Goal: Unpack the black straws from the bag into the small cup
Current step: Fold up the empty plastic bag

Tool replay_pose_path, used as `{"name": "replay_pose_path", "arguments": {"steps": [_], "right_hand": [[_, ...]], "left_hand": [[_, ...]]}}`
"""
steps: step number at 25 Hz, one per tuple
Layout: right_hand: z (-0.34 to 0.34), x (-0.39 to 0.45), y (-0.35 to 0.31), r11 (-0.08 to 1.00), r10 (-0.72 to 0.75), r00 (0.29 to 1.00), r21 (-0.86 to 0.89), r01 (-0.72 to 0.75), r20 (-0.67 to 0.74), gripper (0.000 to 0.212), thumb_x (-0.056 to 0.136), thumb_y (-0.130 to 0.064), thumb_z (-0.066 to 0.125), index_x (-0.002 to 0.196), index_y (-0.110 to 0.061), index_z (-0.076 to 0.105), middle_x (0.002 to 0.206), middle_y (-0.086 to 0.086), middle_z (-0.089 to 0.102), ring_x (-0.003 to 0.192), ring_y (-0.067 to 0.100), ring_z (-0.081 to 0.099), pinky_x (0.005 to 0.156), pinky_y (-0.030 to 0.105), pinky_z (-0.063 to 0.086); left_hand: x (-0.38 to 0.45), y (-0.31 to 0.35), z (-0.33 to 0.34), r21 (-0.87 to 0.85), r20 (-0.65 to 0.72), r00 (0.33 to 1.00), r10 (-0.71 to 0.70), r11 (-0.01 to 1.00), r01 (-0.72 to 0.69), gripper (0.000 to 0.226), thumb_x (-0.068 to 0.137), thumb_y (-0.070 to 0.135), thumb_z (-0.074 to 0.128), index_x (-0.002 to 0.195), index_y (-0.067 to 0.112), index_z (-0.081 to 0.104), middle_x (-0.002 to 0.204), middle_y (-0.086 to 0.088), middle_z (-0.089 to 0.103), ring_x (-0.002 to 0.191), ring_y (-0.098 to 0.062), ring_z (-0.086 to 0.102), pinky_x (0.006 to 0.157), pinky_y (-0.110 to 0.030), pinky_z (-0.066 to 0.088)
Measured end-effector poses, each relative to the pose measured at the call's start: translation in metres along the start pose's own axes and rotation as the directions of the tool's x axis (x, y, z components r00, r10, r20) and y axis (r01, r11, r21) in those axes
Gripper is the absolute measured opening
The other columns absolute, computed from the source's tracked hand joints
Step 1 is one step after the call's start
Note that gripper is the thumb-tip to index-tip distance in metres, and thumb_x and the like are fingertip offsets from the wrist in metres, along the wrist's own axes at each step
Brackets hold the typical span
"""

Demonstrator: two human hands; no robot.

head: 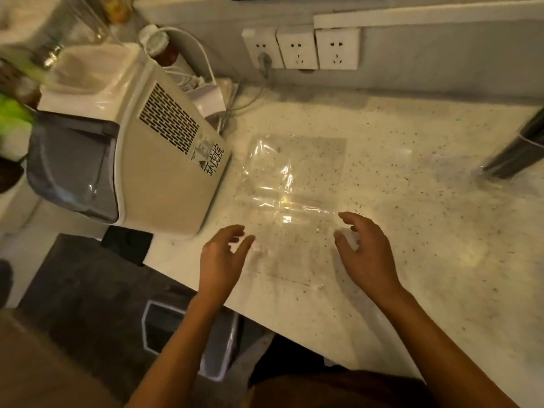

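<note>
Both hands (left (222, 257), right (368, 251)) loosely spread, holding nothing, flanking flat clear bag (291, 201) on desk (412, 231), apparently emptied; black straws (518, 151) at 3 o'clock.

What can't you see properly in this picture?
- Black straws in a clear wrap, head view: cut off by the right edge.
- Small cup: not in view.
- Green and glass things at far left: blurred.
- Flat clear plastic bag: glare hides whether anything remains inside.
</note>
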State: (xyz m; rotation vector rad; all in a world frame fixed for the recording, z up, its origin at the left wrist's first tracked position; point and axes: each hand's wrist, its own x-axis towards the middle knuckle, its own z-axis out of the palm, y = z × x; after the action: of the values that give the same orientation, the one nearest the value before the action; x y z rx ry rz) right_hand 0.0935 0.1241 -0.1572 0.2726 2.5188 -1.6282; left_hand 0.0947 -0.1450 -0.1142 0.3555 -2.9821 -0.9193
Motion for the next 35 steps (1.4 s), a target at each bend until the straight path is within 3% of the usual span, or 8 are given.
{"name": "replay_pose_path", "arguments": {"steps": [4,10,15,18,25,28,31,35], "right_hand": [[0.023,0.036,-0.025,0.979,0.111,0.991,-0.162,-0.122,-0.077,0.045,0.094,-0.035,0.064,0.137,-0.027,0.054,0.128,0.008,0.061,0.118,0.026,0.057,0.088,0.031,0.045],[0.048,0.056,-0.04,0.9,0.305,0.943,-0.284,-0.33,-0.132,0.061,0.093,-0.038,0.065,0.148,-0.026,0.041,0.127,0.017,0.064,0.114,0.037,0.06,0.094,0.046,0.053],[0.055,0.059,-0.046,0.913,0.398,0.899,-0.018,-0.408,-0.182,0.061,0.091,-0.02,0.071,0.144,-0.036,0.045,0.108,-0.003,0.065,0.09,0.015,0.065,0.076,0.036,0.059],[0.052,0.055,-0.046,0.921,0.389,0.893,0.063,-0.385,-0.227,0.057,0.09,-0.015,0.073,0.134,-0.044,0.051,0.096,-0.007,0.064,0.085,0.008,0.065,0.068,0.019,0.048],[0.037,0.046,-0.057,0.906,0.41,0.887,0.21,-0.368,-0.211,0.05,0.092,0.003,0.062,0.124,-0.035,0.063,0.086,0.004,0.074,0.079,0.015,0.073,0.075,0.03,0.058],[0.029,0.038,-0.067,0.897,0.4,0.891,0.293,-0.331,-0.216,0.043,0.093,0.001,0.065,0.121,-0.032,0.067,0.09,0.007,0.074,0.079,0.019,0.075,0.073,0.031,0.06],[0.022,0.029,-0.08,0.917,0.358,0.904,0.268,-0.294,-0.232,0.041,0.093,-0.001,0.067,0.116,-0.035,0.069,0.087,0.001,0.074,0.079,0.02,0.075,0.07,0.026,0.059],[0.011,0.016,-0.099,0.956,0.277,0.929,0.166,-0.242,-0.245,0.041,0.092,-0.003,0.069,0.115,-0.038,0.068,0.086,-0.004,0.074,0.078,0.015,0.074,0.068,0.019,0.057]], "left_hand": [[0.072,-0.021,-0.001,0.09,0.072,0.997,-0.035,0.995,0.029,0.054,0.085,0.035,0.08,0.132,0.013,0.062,0.131,-0.012,0.061,0.115,-0.028,0.06,0.097,-0.045,0.053],[0.14,-0.047,0.013,0.162,0.328,0.942,-0.077,0.986,0.024,0.084,0.07,0.04,0.09,0.14,0.018,0.05,0.133,-0.013,0.056,0.121,-0.029,0.053,0.098,-0.037,0.045],[0.161,-0.062,0.017,-0.121,0.437,0.889,-0.137,0.97,0.209,0.082,0.067,0.036,0.093,0.134,0.026,0.047,0.108,0.001,0.061,0.094,-0.015,0.061,0.071,-0.026,0.048],[0.164,-0.069,0.019,-0.267,0.456,0.887,-0.075,0.939,0.217,0.075,0.072,0.027,0.091,0.132,0.032,0.047,0.096,0.002,0.059,0.088,-0.014,0.061,0.073,-0.024,0.049],[0.167,-0.068,0.025,-0.33,0.462,0.887,0.003,0.929,0.169,0.079,0.076,0.026,0.088,0.141,0.037,0.045,0.126,0.0,0.055,0.104,-0.017,0.061,0.077,-0.025,0.051],[0.163,-0.064,0.027,-0.235,0.428,0.887,0.174,0.969,-0.077,0.086,0.07,0.043,0.088,0.143,0.041,0.042,0.15,-0.002,0.034,0.133,-0.019,0.042,0.102,-0.03,0.042],[0.156,-0.051,0.032,-0.179,0.446,0.76,0.472,0.88,-0.44,0.091,0.07,0.066,0.075,0.149,0.042,0.037,0.168,0.008,0.013,0.154,-0.018,0.013,0.118,-0.042,0.018],[0.155,-0.02,0.042,-0.251,0.448,0.644,0.62,0.778,-0.576,0.078,0.078,0.05,0.078,0.147,0.028,0.049,0.159,0.001,0.044,0.15,-0.022,0.032,0.118,-0.04,0.026]]}}
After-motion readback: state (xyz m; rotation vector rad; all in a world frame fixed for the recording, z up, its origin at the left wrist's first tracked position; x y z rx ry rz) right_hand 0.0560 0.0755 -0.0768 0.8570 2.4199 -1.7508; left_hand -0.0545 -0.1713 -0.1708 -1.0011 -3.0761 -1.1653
